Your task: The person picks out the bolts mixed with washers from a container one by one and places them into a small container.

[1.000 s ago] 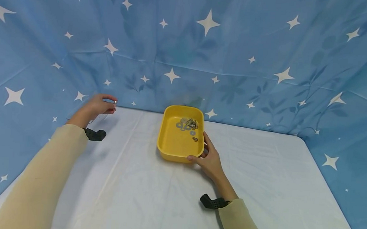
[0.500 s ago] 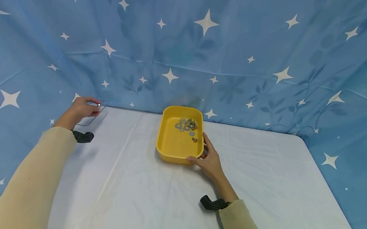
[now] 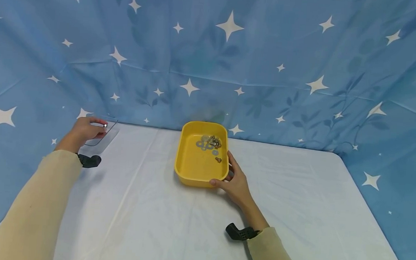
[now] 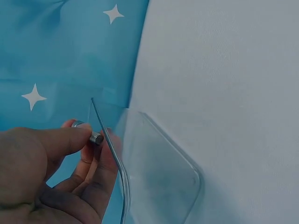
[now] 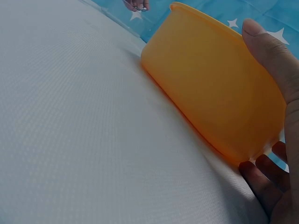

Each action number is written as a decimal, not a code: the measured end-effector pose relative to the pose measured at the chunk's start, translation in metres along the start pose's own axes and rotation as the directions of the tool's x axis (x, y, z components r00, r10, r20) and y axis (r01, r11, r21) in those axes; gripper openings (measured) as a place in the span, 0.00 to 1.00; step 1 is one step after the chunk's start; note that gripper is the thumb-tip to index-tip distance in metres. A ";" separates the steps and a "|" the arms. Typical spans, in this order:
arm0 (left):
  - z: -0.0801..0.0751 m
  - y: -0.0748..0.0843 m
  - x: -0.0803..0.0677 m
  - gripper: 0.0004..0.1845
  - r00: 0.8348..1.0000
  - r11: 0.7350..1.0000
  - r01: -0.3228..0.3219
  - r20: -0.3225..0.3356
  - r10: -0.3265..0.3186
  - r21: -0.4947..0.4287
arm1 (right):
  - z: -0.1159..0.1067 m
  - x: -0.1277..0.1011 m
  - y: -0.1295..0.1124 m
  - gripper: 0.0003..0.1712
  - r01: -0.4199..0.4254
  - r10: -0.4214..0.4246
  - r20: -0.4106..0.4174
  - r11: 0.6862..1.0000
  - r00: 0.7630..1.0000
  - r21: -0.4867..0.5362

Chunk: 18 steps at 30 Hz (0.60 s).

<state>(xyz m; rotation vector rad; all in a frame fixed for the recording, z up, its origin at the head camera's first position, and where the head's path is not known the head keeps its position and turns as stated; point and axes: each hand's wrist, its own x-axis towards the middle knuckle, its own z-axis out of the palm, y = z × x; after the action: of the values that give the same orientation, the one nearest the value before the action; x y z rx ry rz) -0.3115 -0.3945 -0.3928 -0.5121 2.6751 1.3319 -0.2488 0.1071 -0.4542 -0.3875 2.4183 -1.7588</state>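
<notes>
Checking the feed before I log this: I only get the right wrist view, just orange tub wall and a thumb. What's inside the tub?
Observer: Small metal hardware, washers and screws, lies at the far end of the yellow tub; the near half is bare.
Operator: Is the other hand doing anything?
Observer: The left hand pinches a small silver metal piece between thumb and fingers.
Operator: Over what?
Observer: At the rim of a clear plastic tray standing at the table's far left corner by the blue star cloth.
Operator: And my hand's grip?
Observer: The right hand holds the tub's near right corner, thumb along the front wall.
</notes>
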 end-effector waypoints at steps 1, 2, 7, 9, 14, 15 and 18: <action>0.002 0.000 0.000 0.25 1.000 1.000 0.004 -0.004 -0.004 -0.003 | 0.000 0.000 0.000 0.67 0.001 -0.001 0.001 1.000 1.000 0.000; 0.003 0.000 0.000 0.25 1.000 1.000 0.005 -0.005 -0.005 -0.005 | 0.000 0.000 0.000 0.66 0.003 -0.003 0.001 1.000 1.000 0.000; 0.012 0.006 -0.002 0.25 1.000 0.999 0.007 0.000 -0.008 -0.044 | 0.000 0.000 0.000 0.65 0.006 -0.006 -0.006 1.000 1.000 -0.009; 0.016 0.008 -0.002 0.25 1.000 0.998 0.005 0.011 -0.004 -0.058 | 0.000 0.000 -0.001 0.65 0.007 -0.008 -0.008 1.000 1.000 -0.018; 0.024 0.012 -0.002 0.25 1.000 0.997 -0.004 0.019 0.005 -0.077 | 0.001 -0.002 -0.002 0.65 0.011 -0.011 -0.007 0.999 1.000 -0.033; 0.026 0.013 -0.002 0.25 1.000 0.997 -0.003 0.016 0.004 -0.082 | 0.001 -0.001 -0.002 0.65 0.012 -0.012 -0.007 0.999 1.000 -0.033; 0.032 0.013 -0.002 0.25 1.000 0.995 -0.006 0.021 0.008 -0.102 | 0.003 0.005 0.011 0.66 0.010 -0.010 -0.009 0.999 1.000 -0.034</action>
<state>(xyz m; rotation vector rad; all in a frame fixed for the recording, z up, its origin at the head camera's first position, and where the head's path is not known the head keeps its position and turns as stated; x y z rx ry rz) -0.3156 -0.3613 -0.4019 -0.4969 2.6049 1.4735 -0.2541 0.1067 -0.4655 -0.3970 2.4597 -1.7296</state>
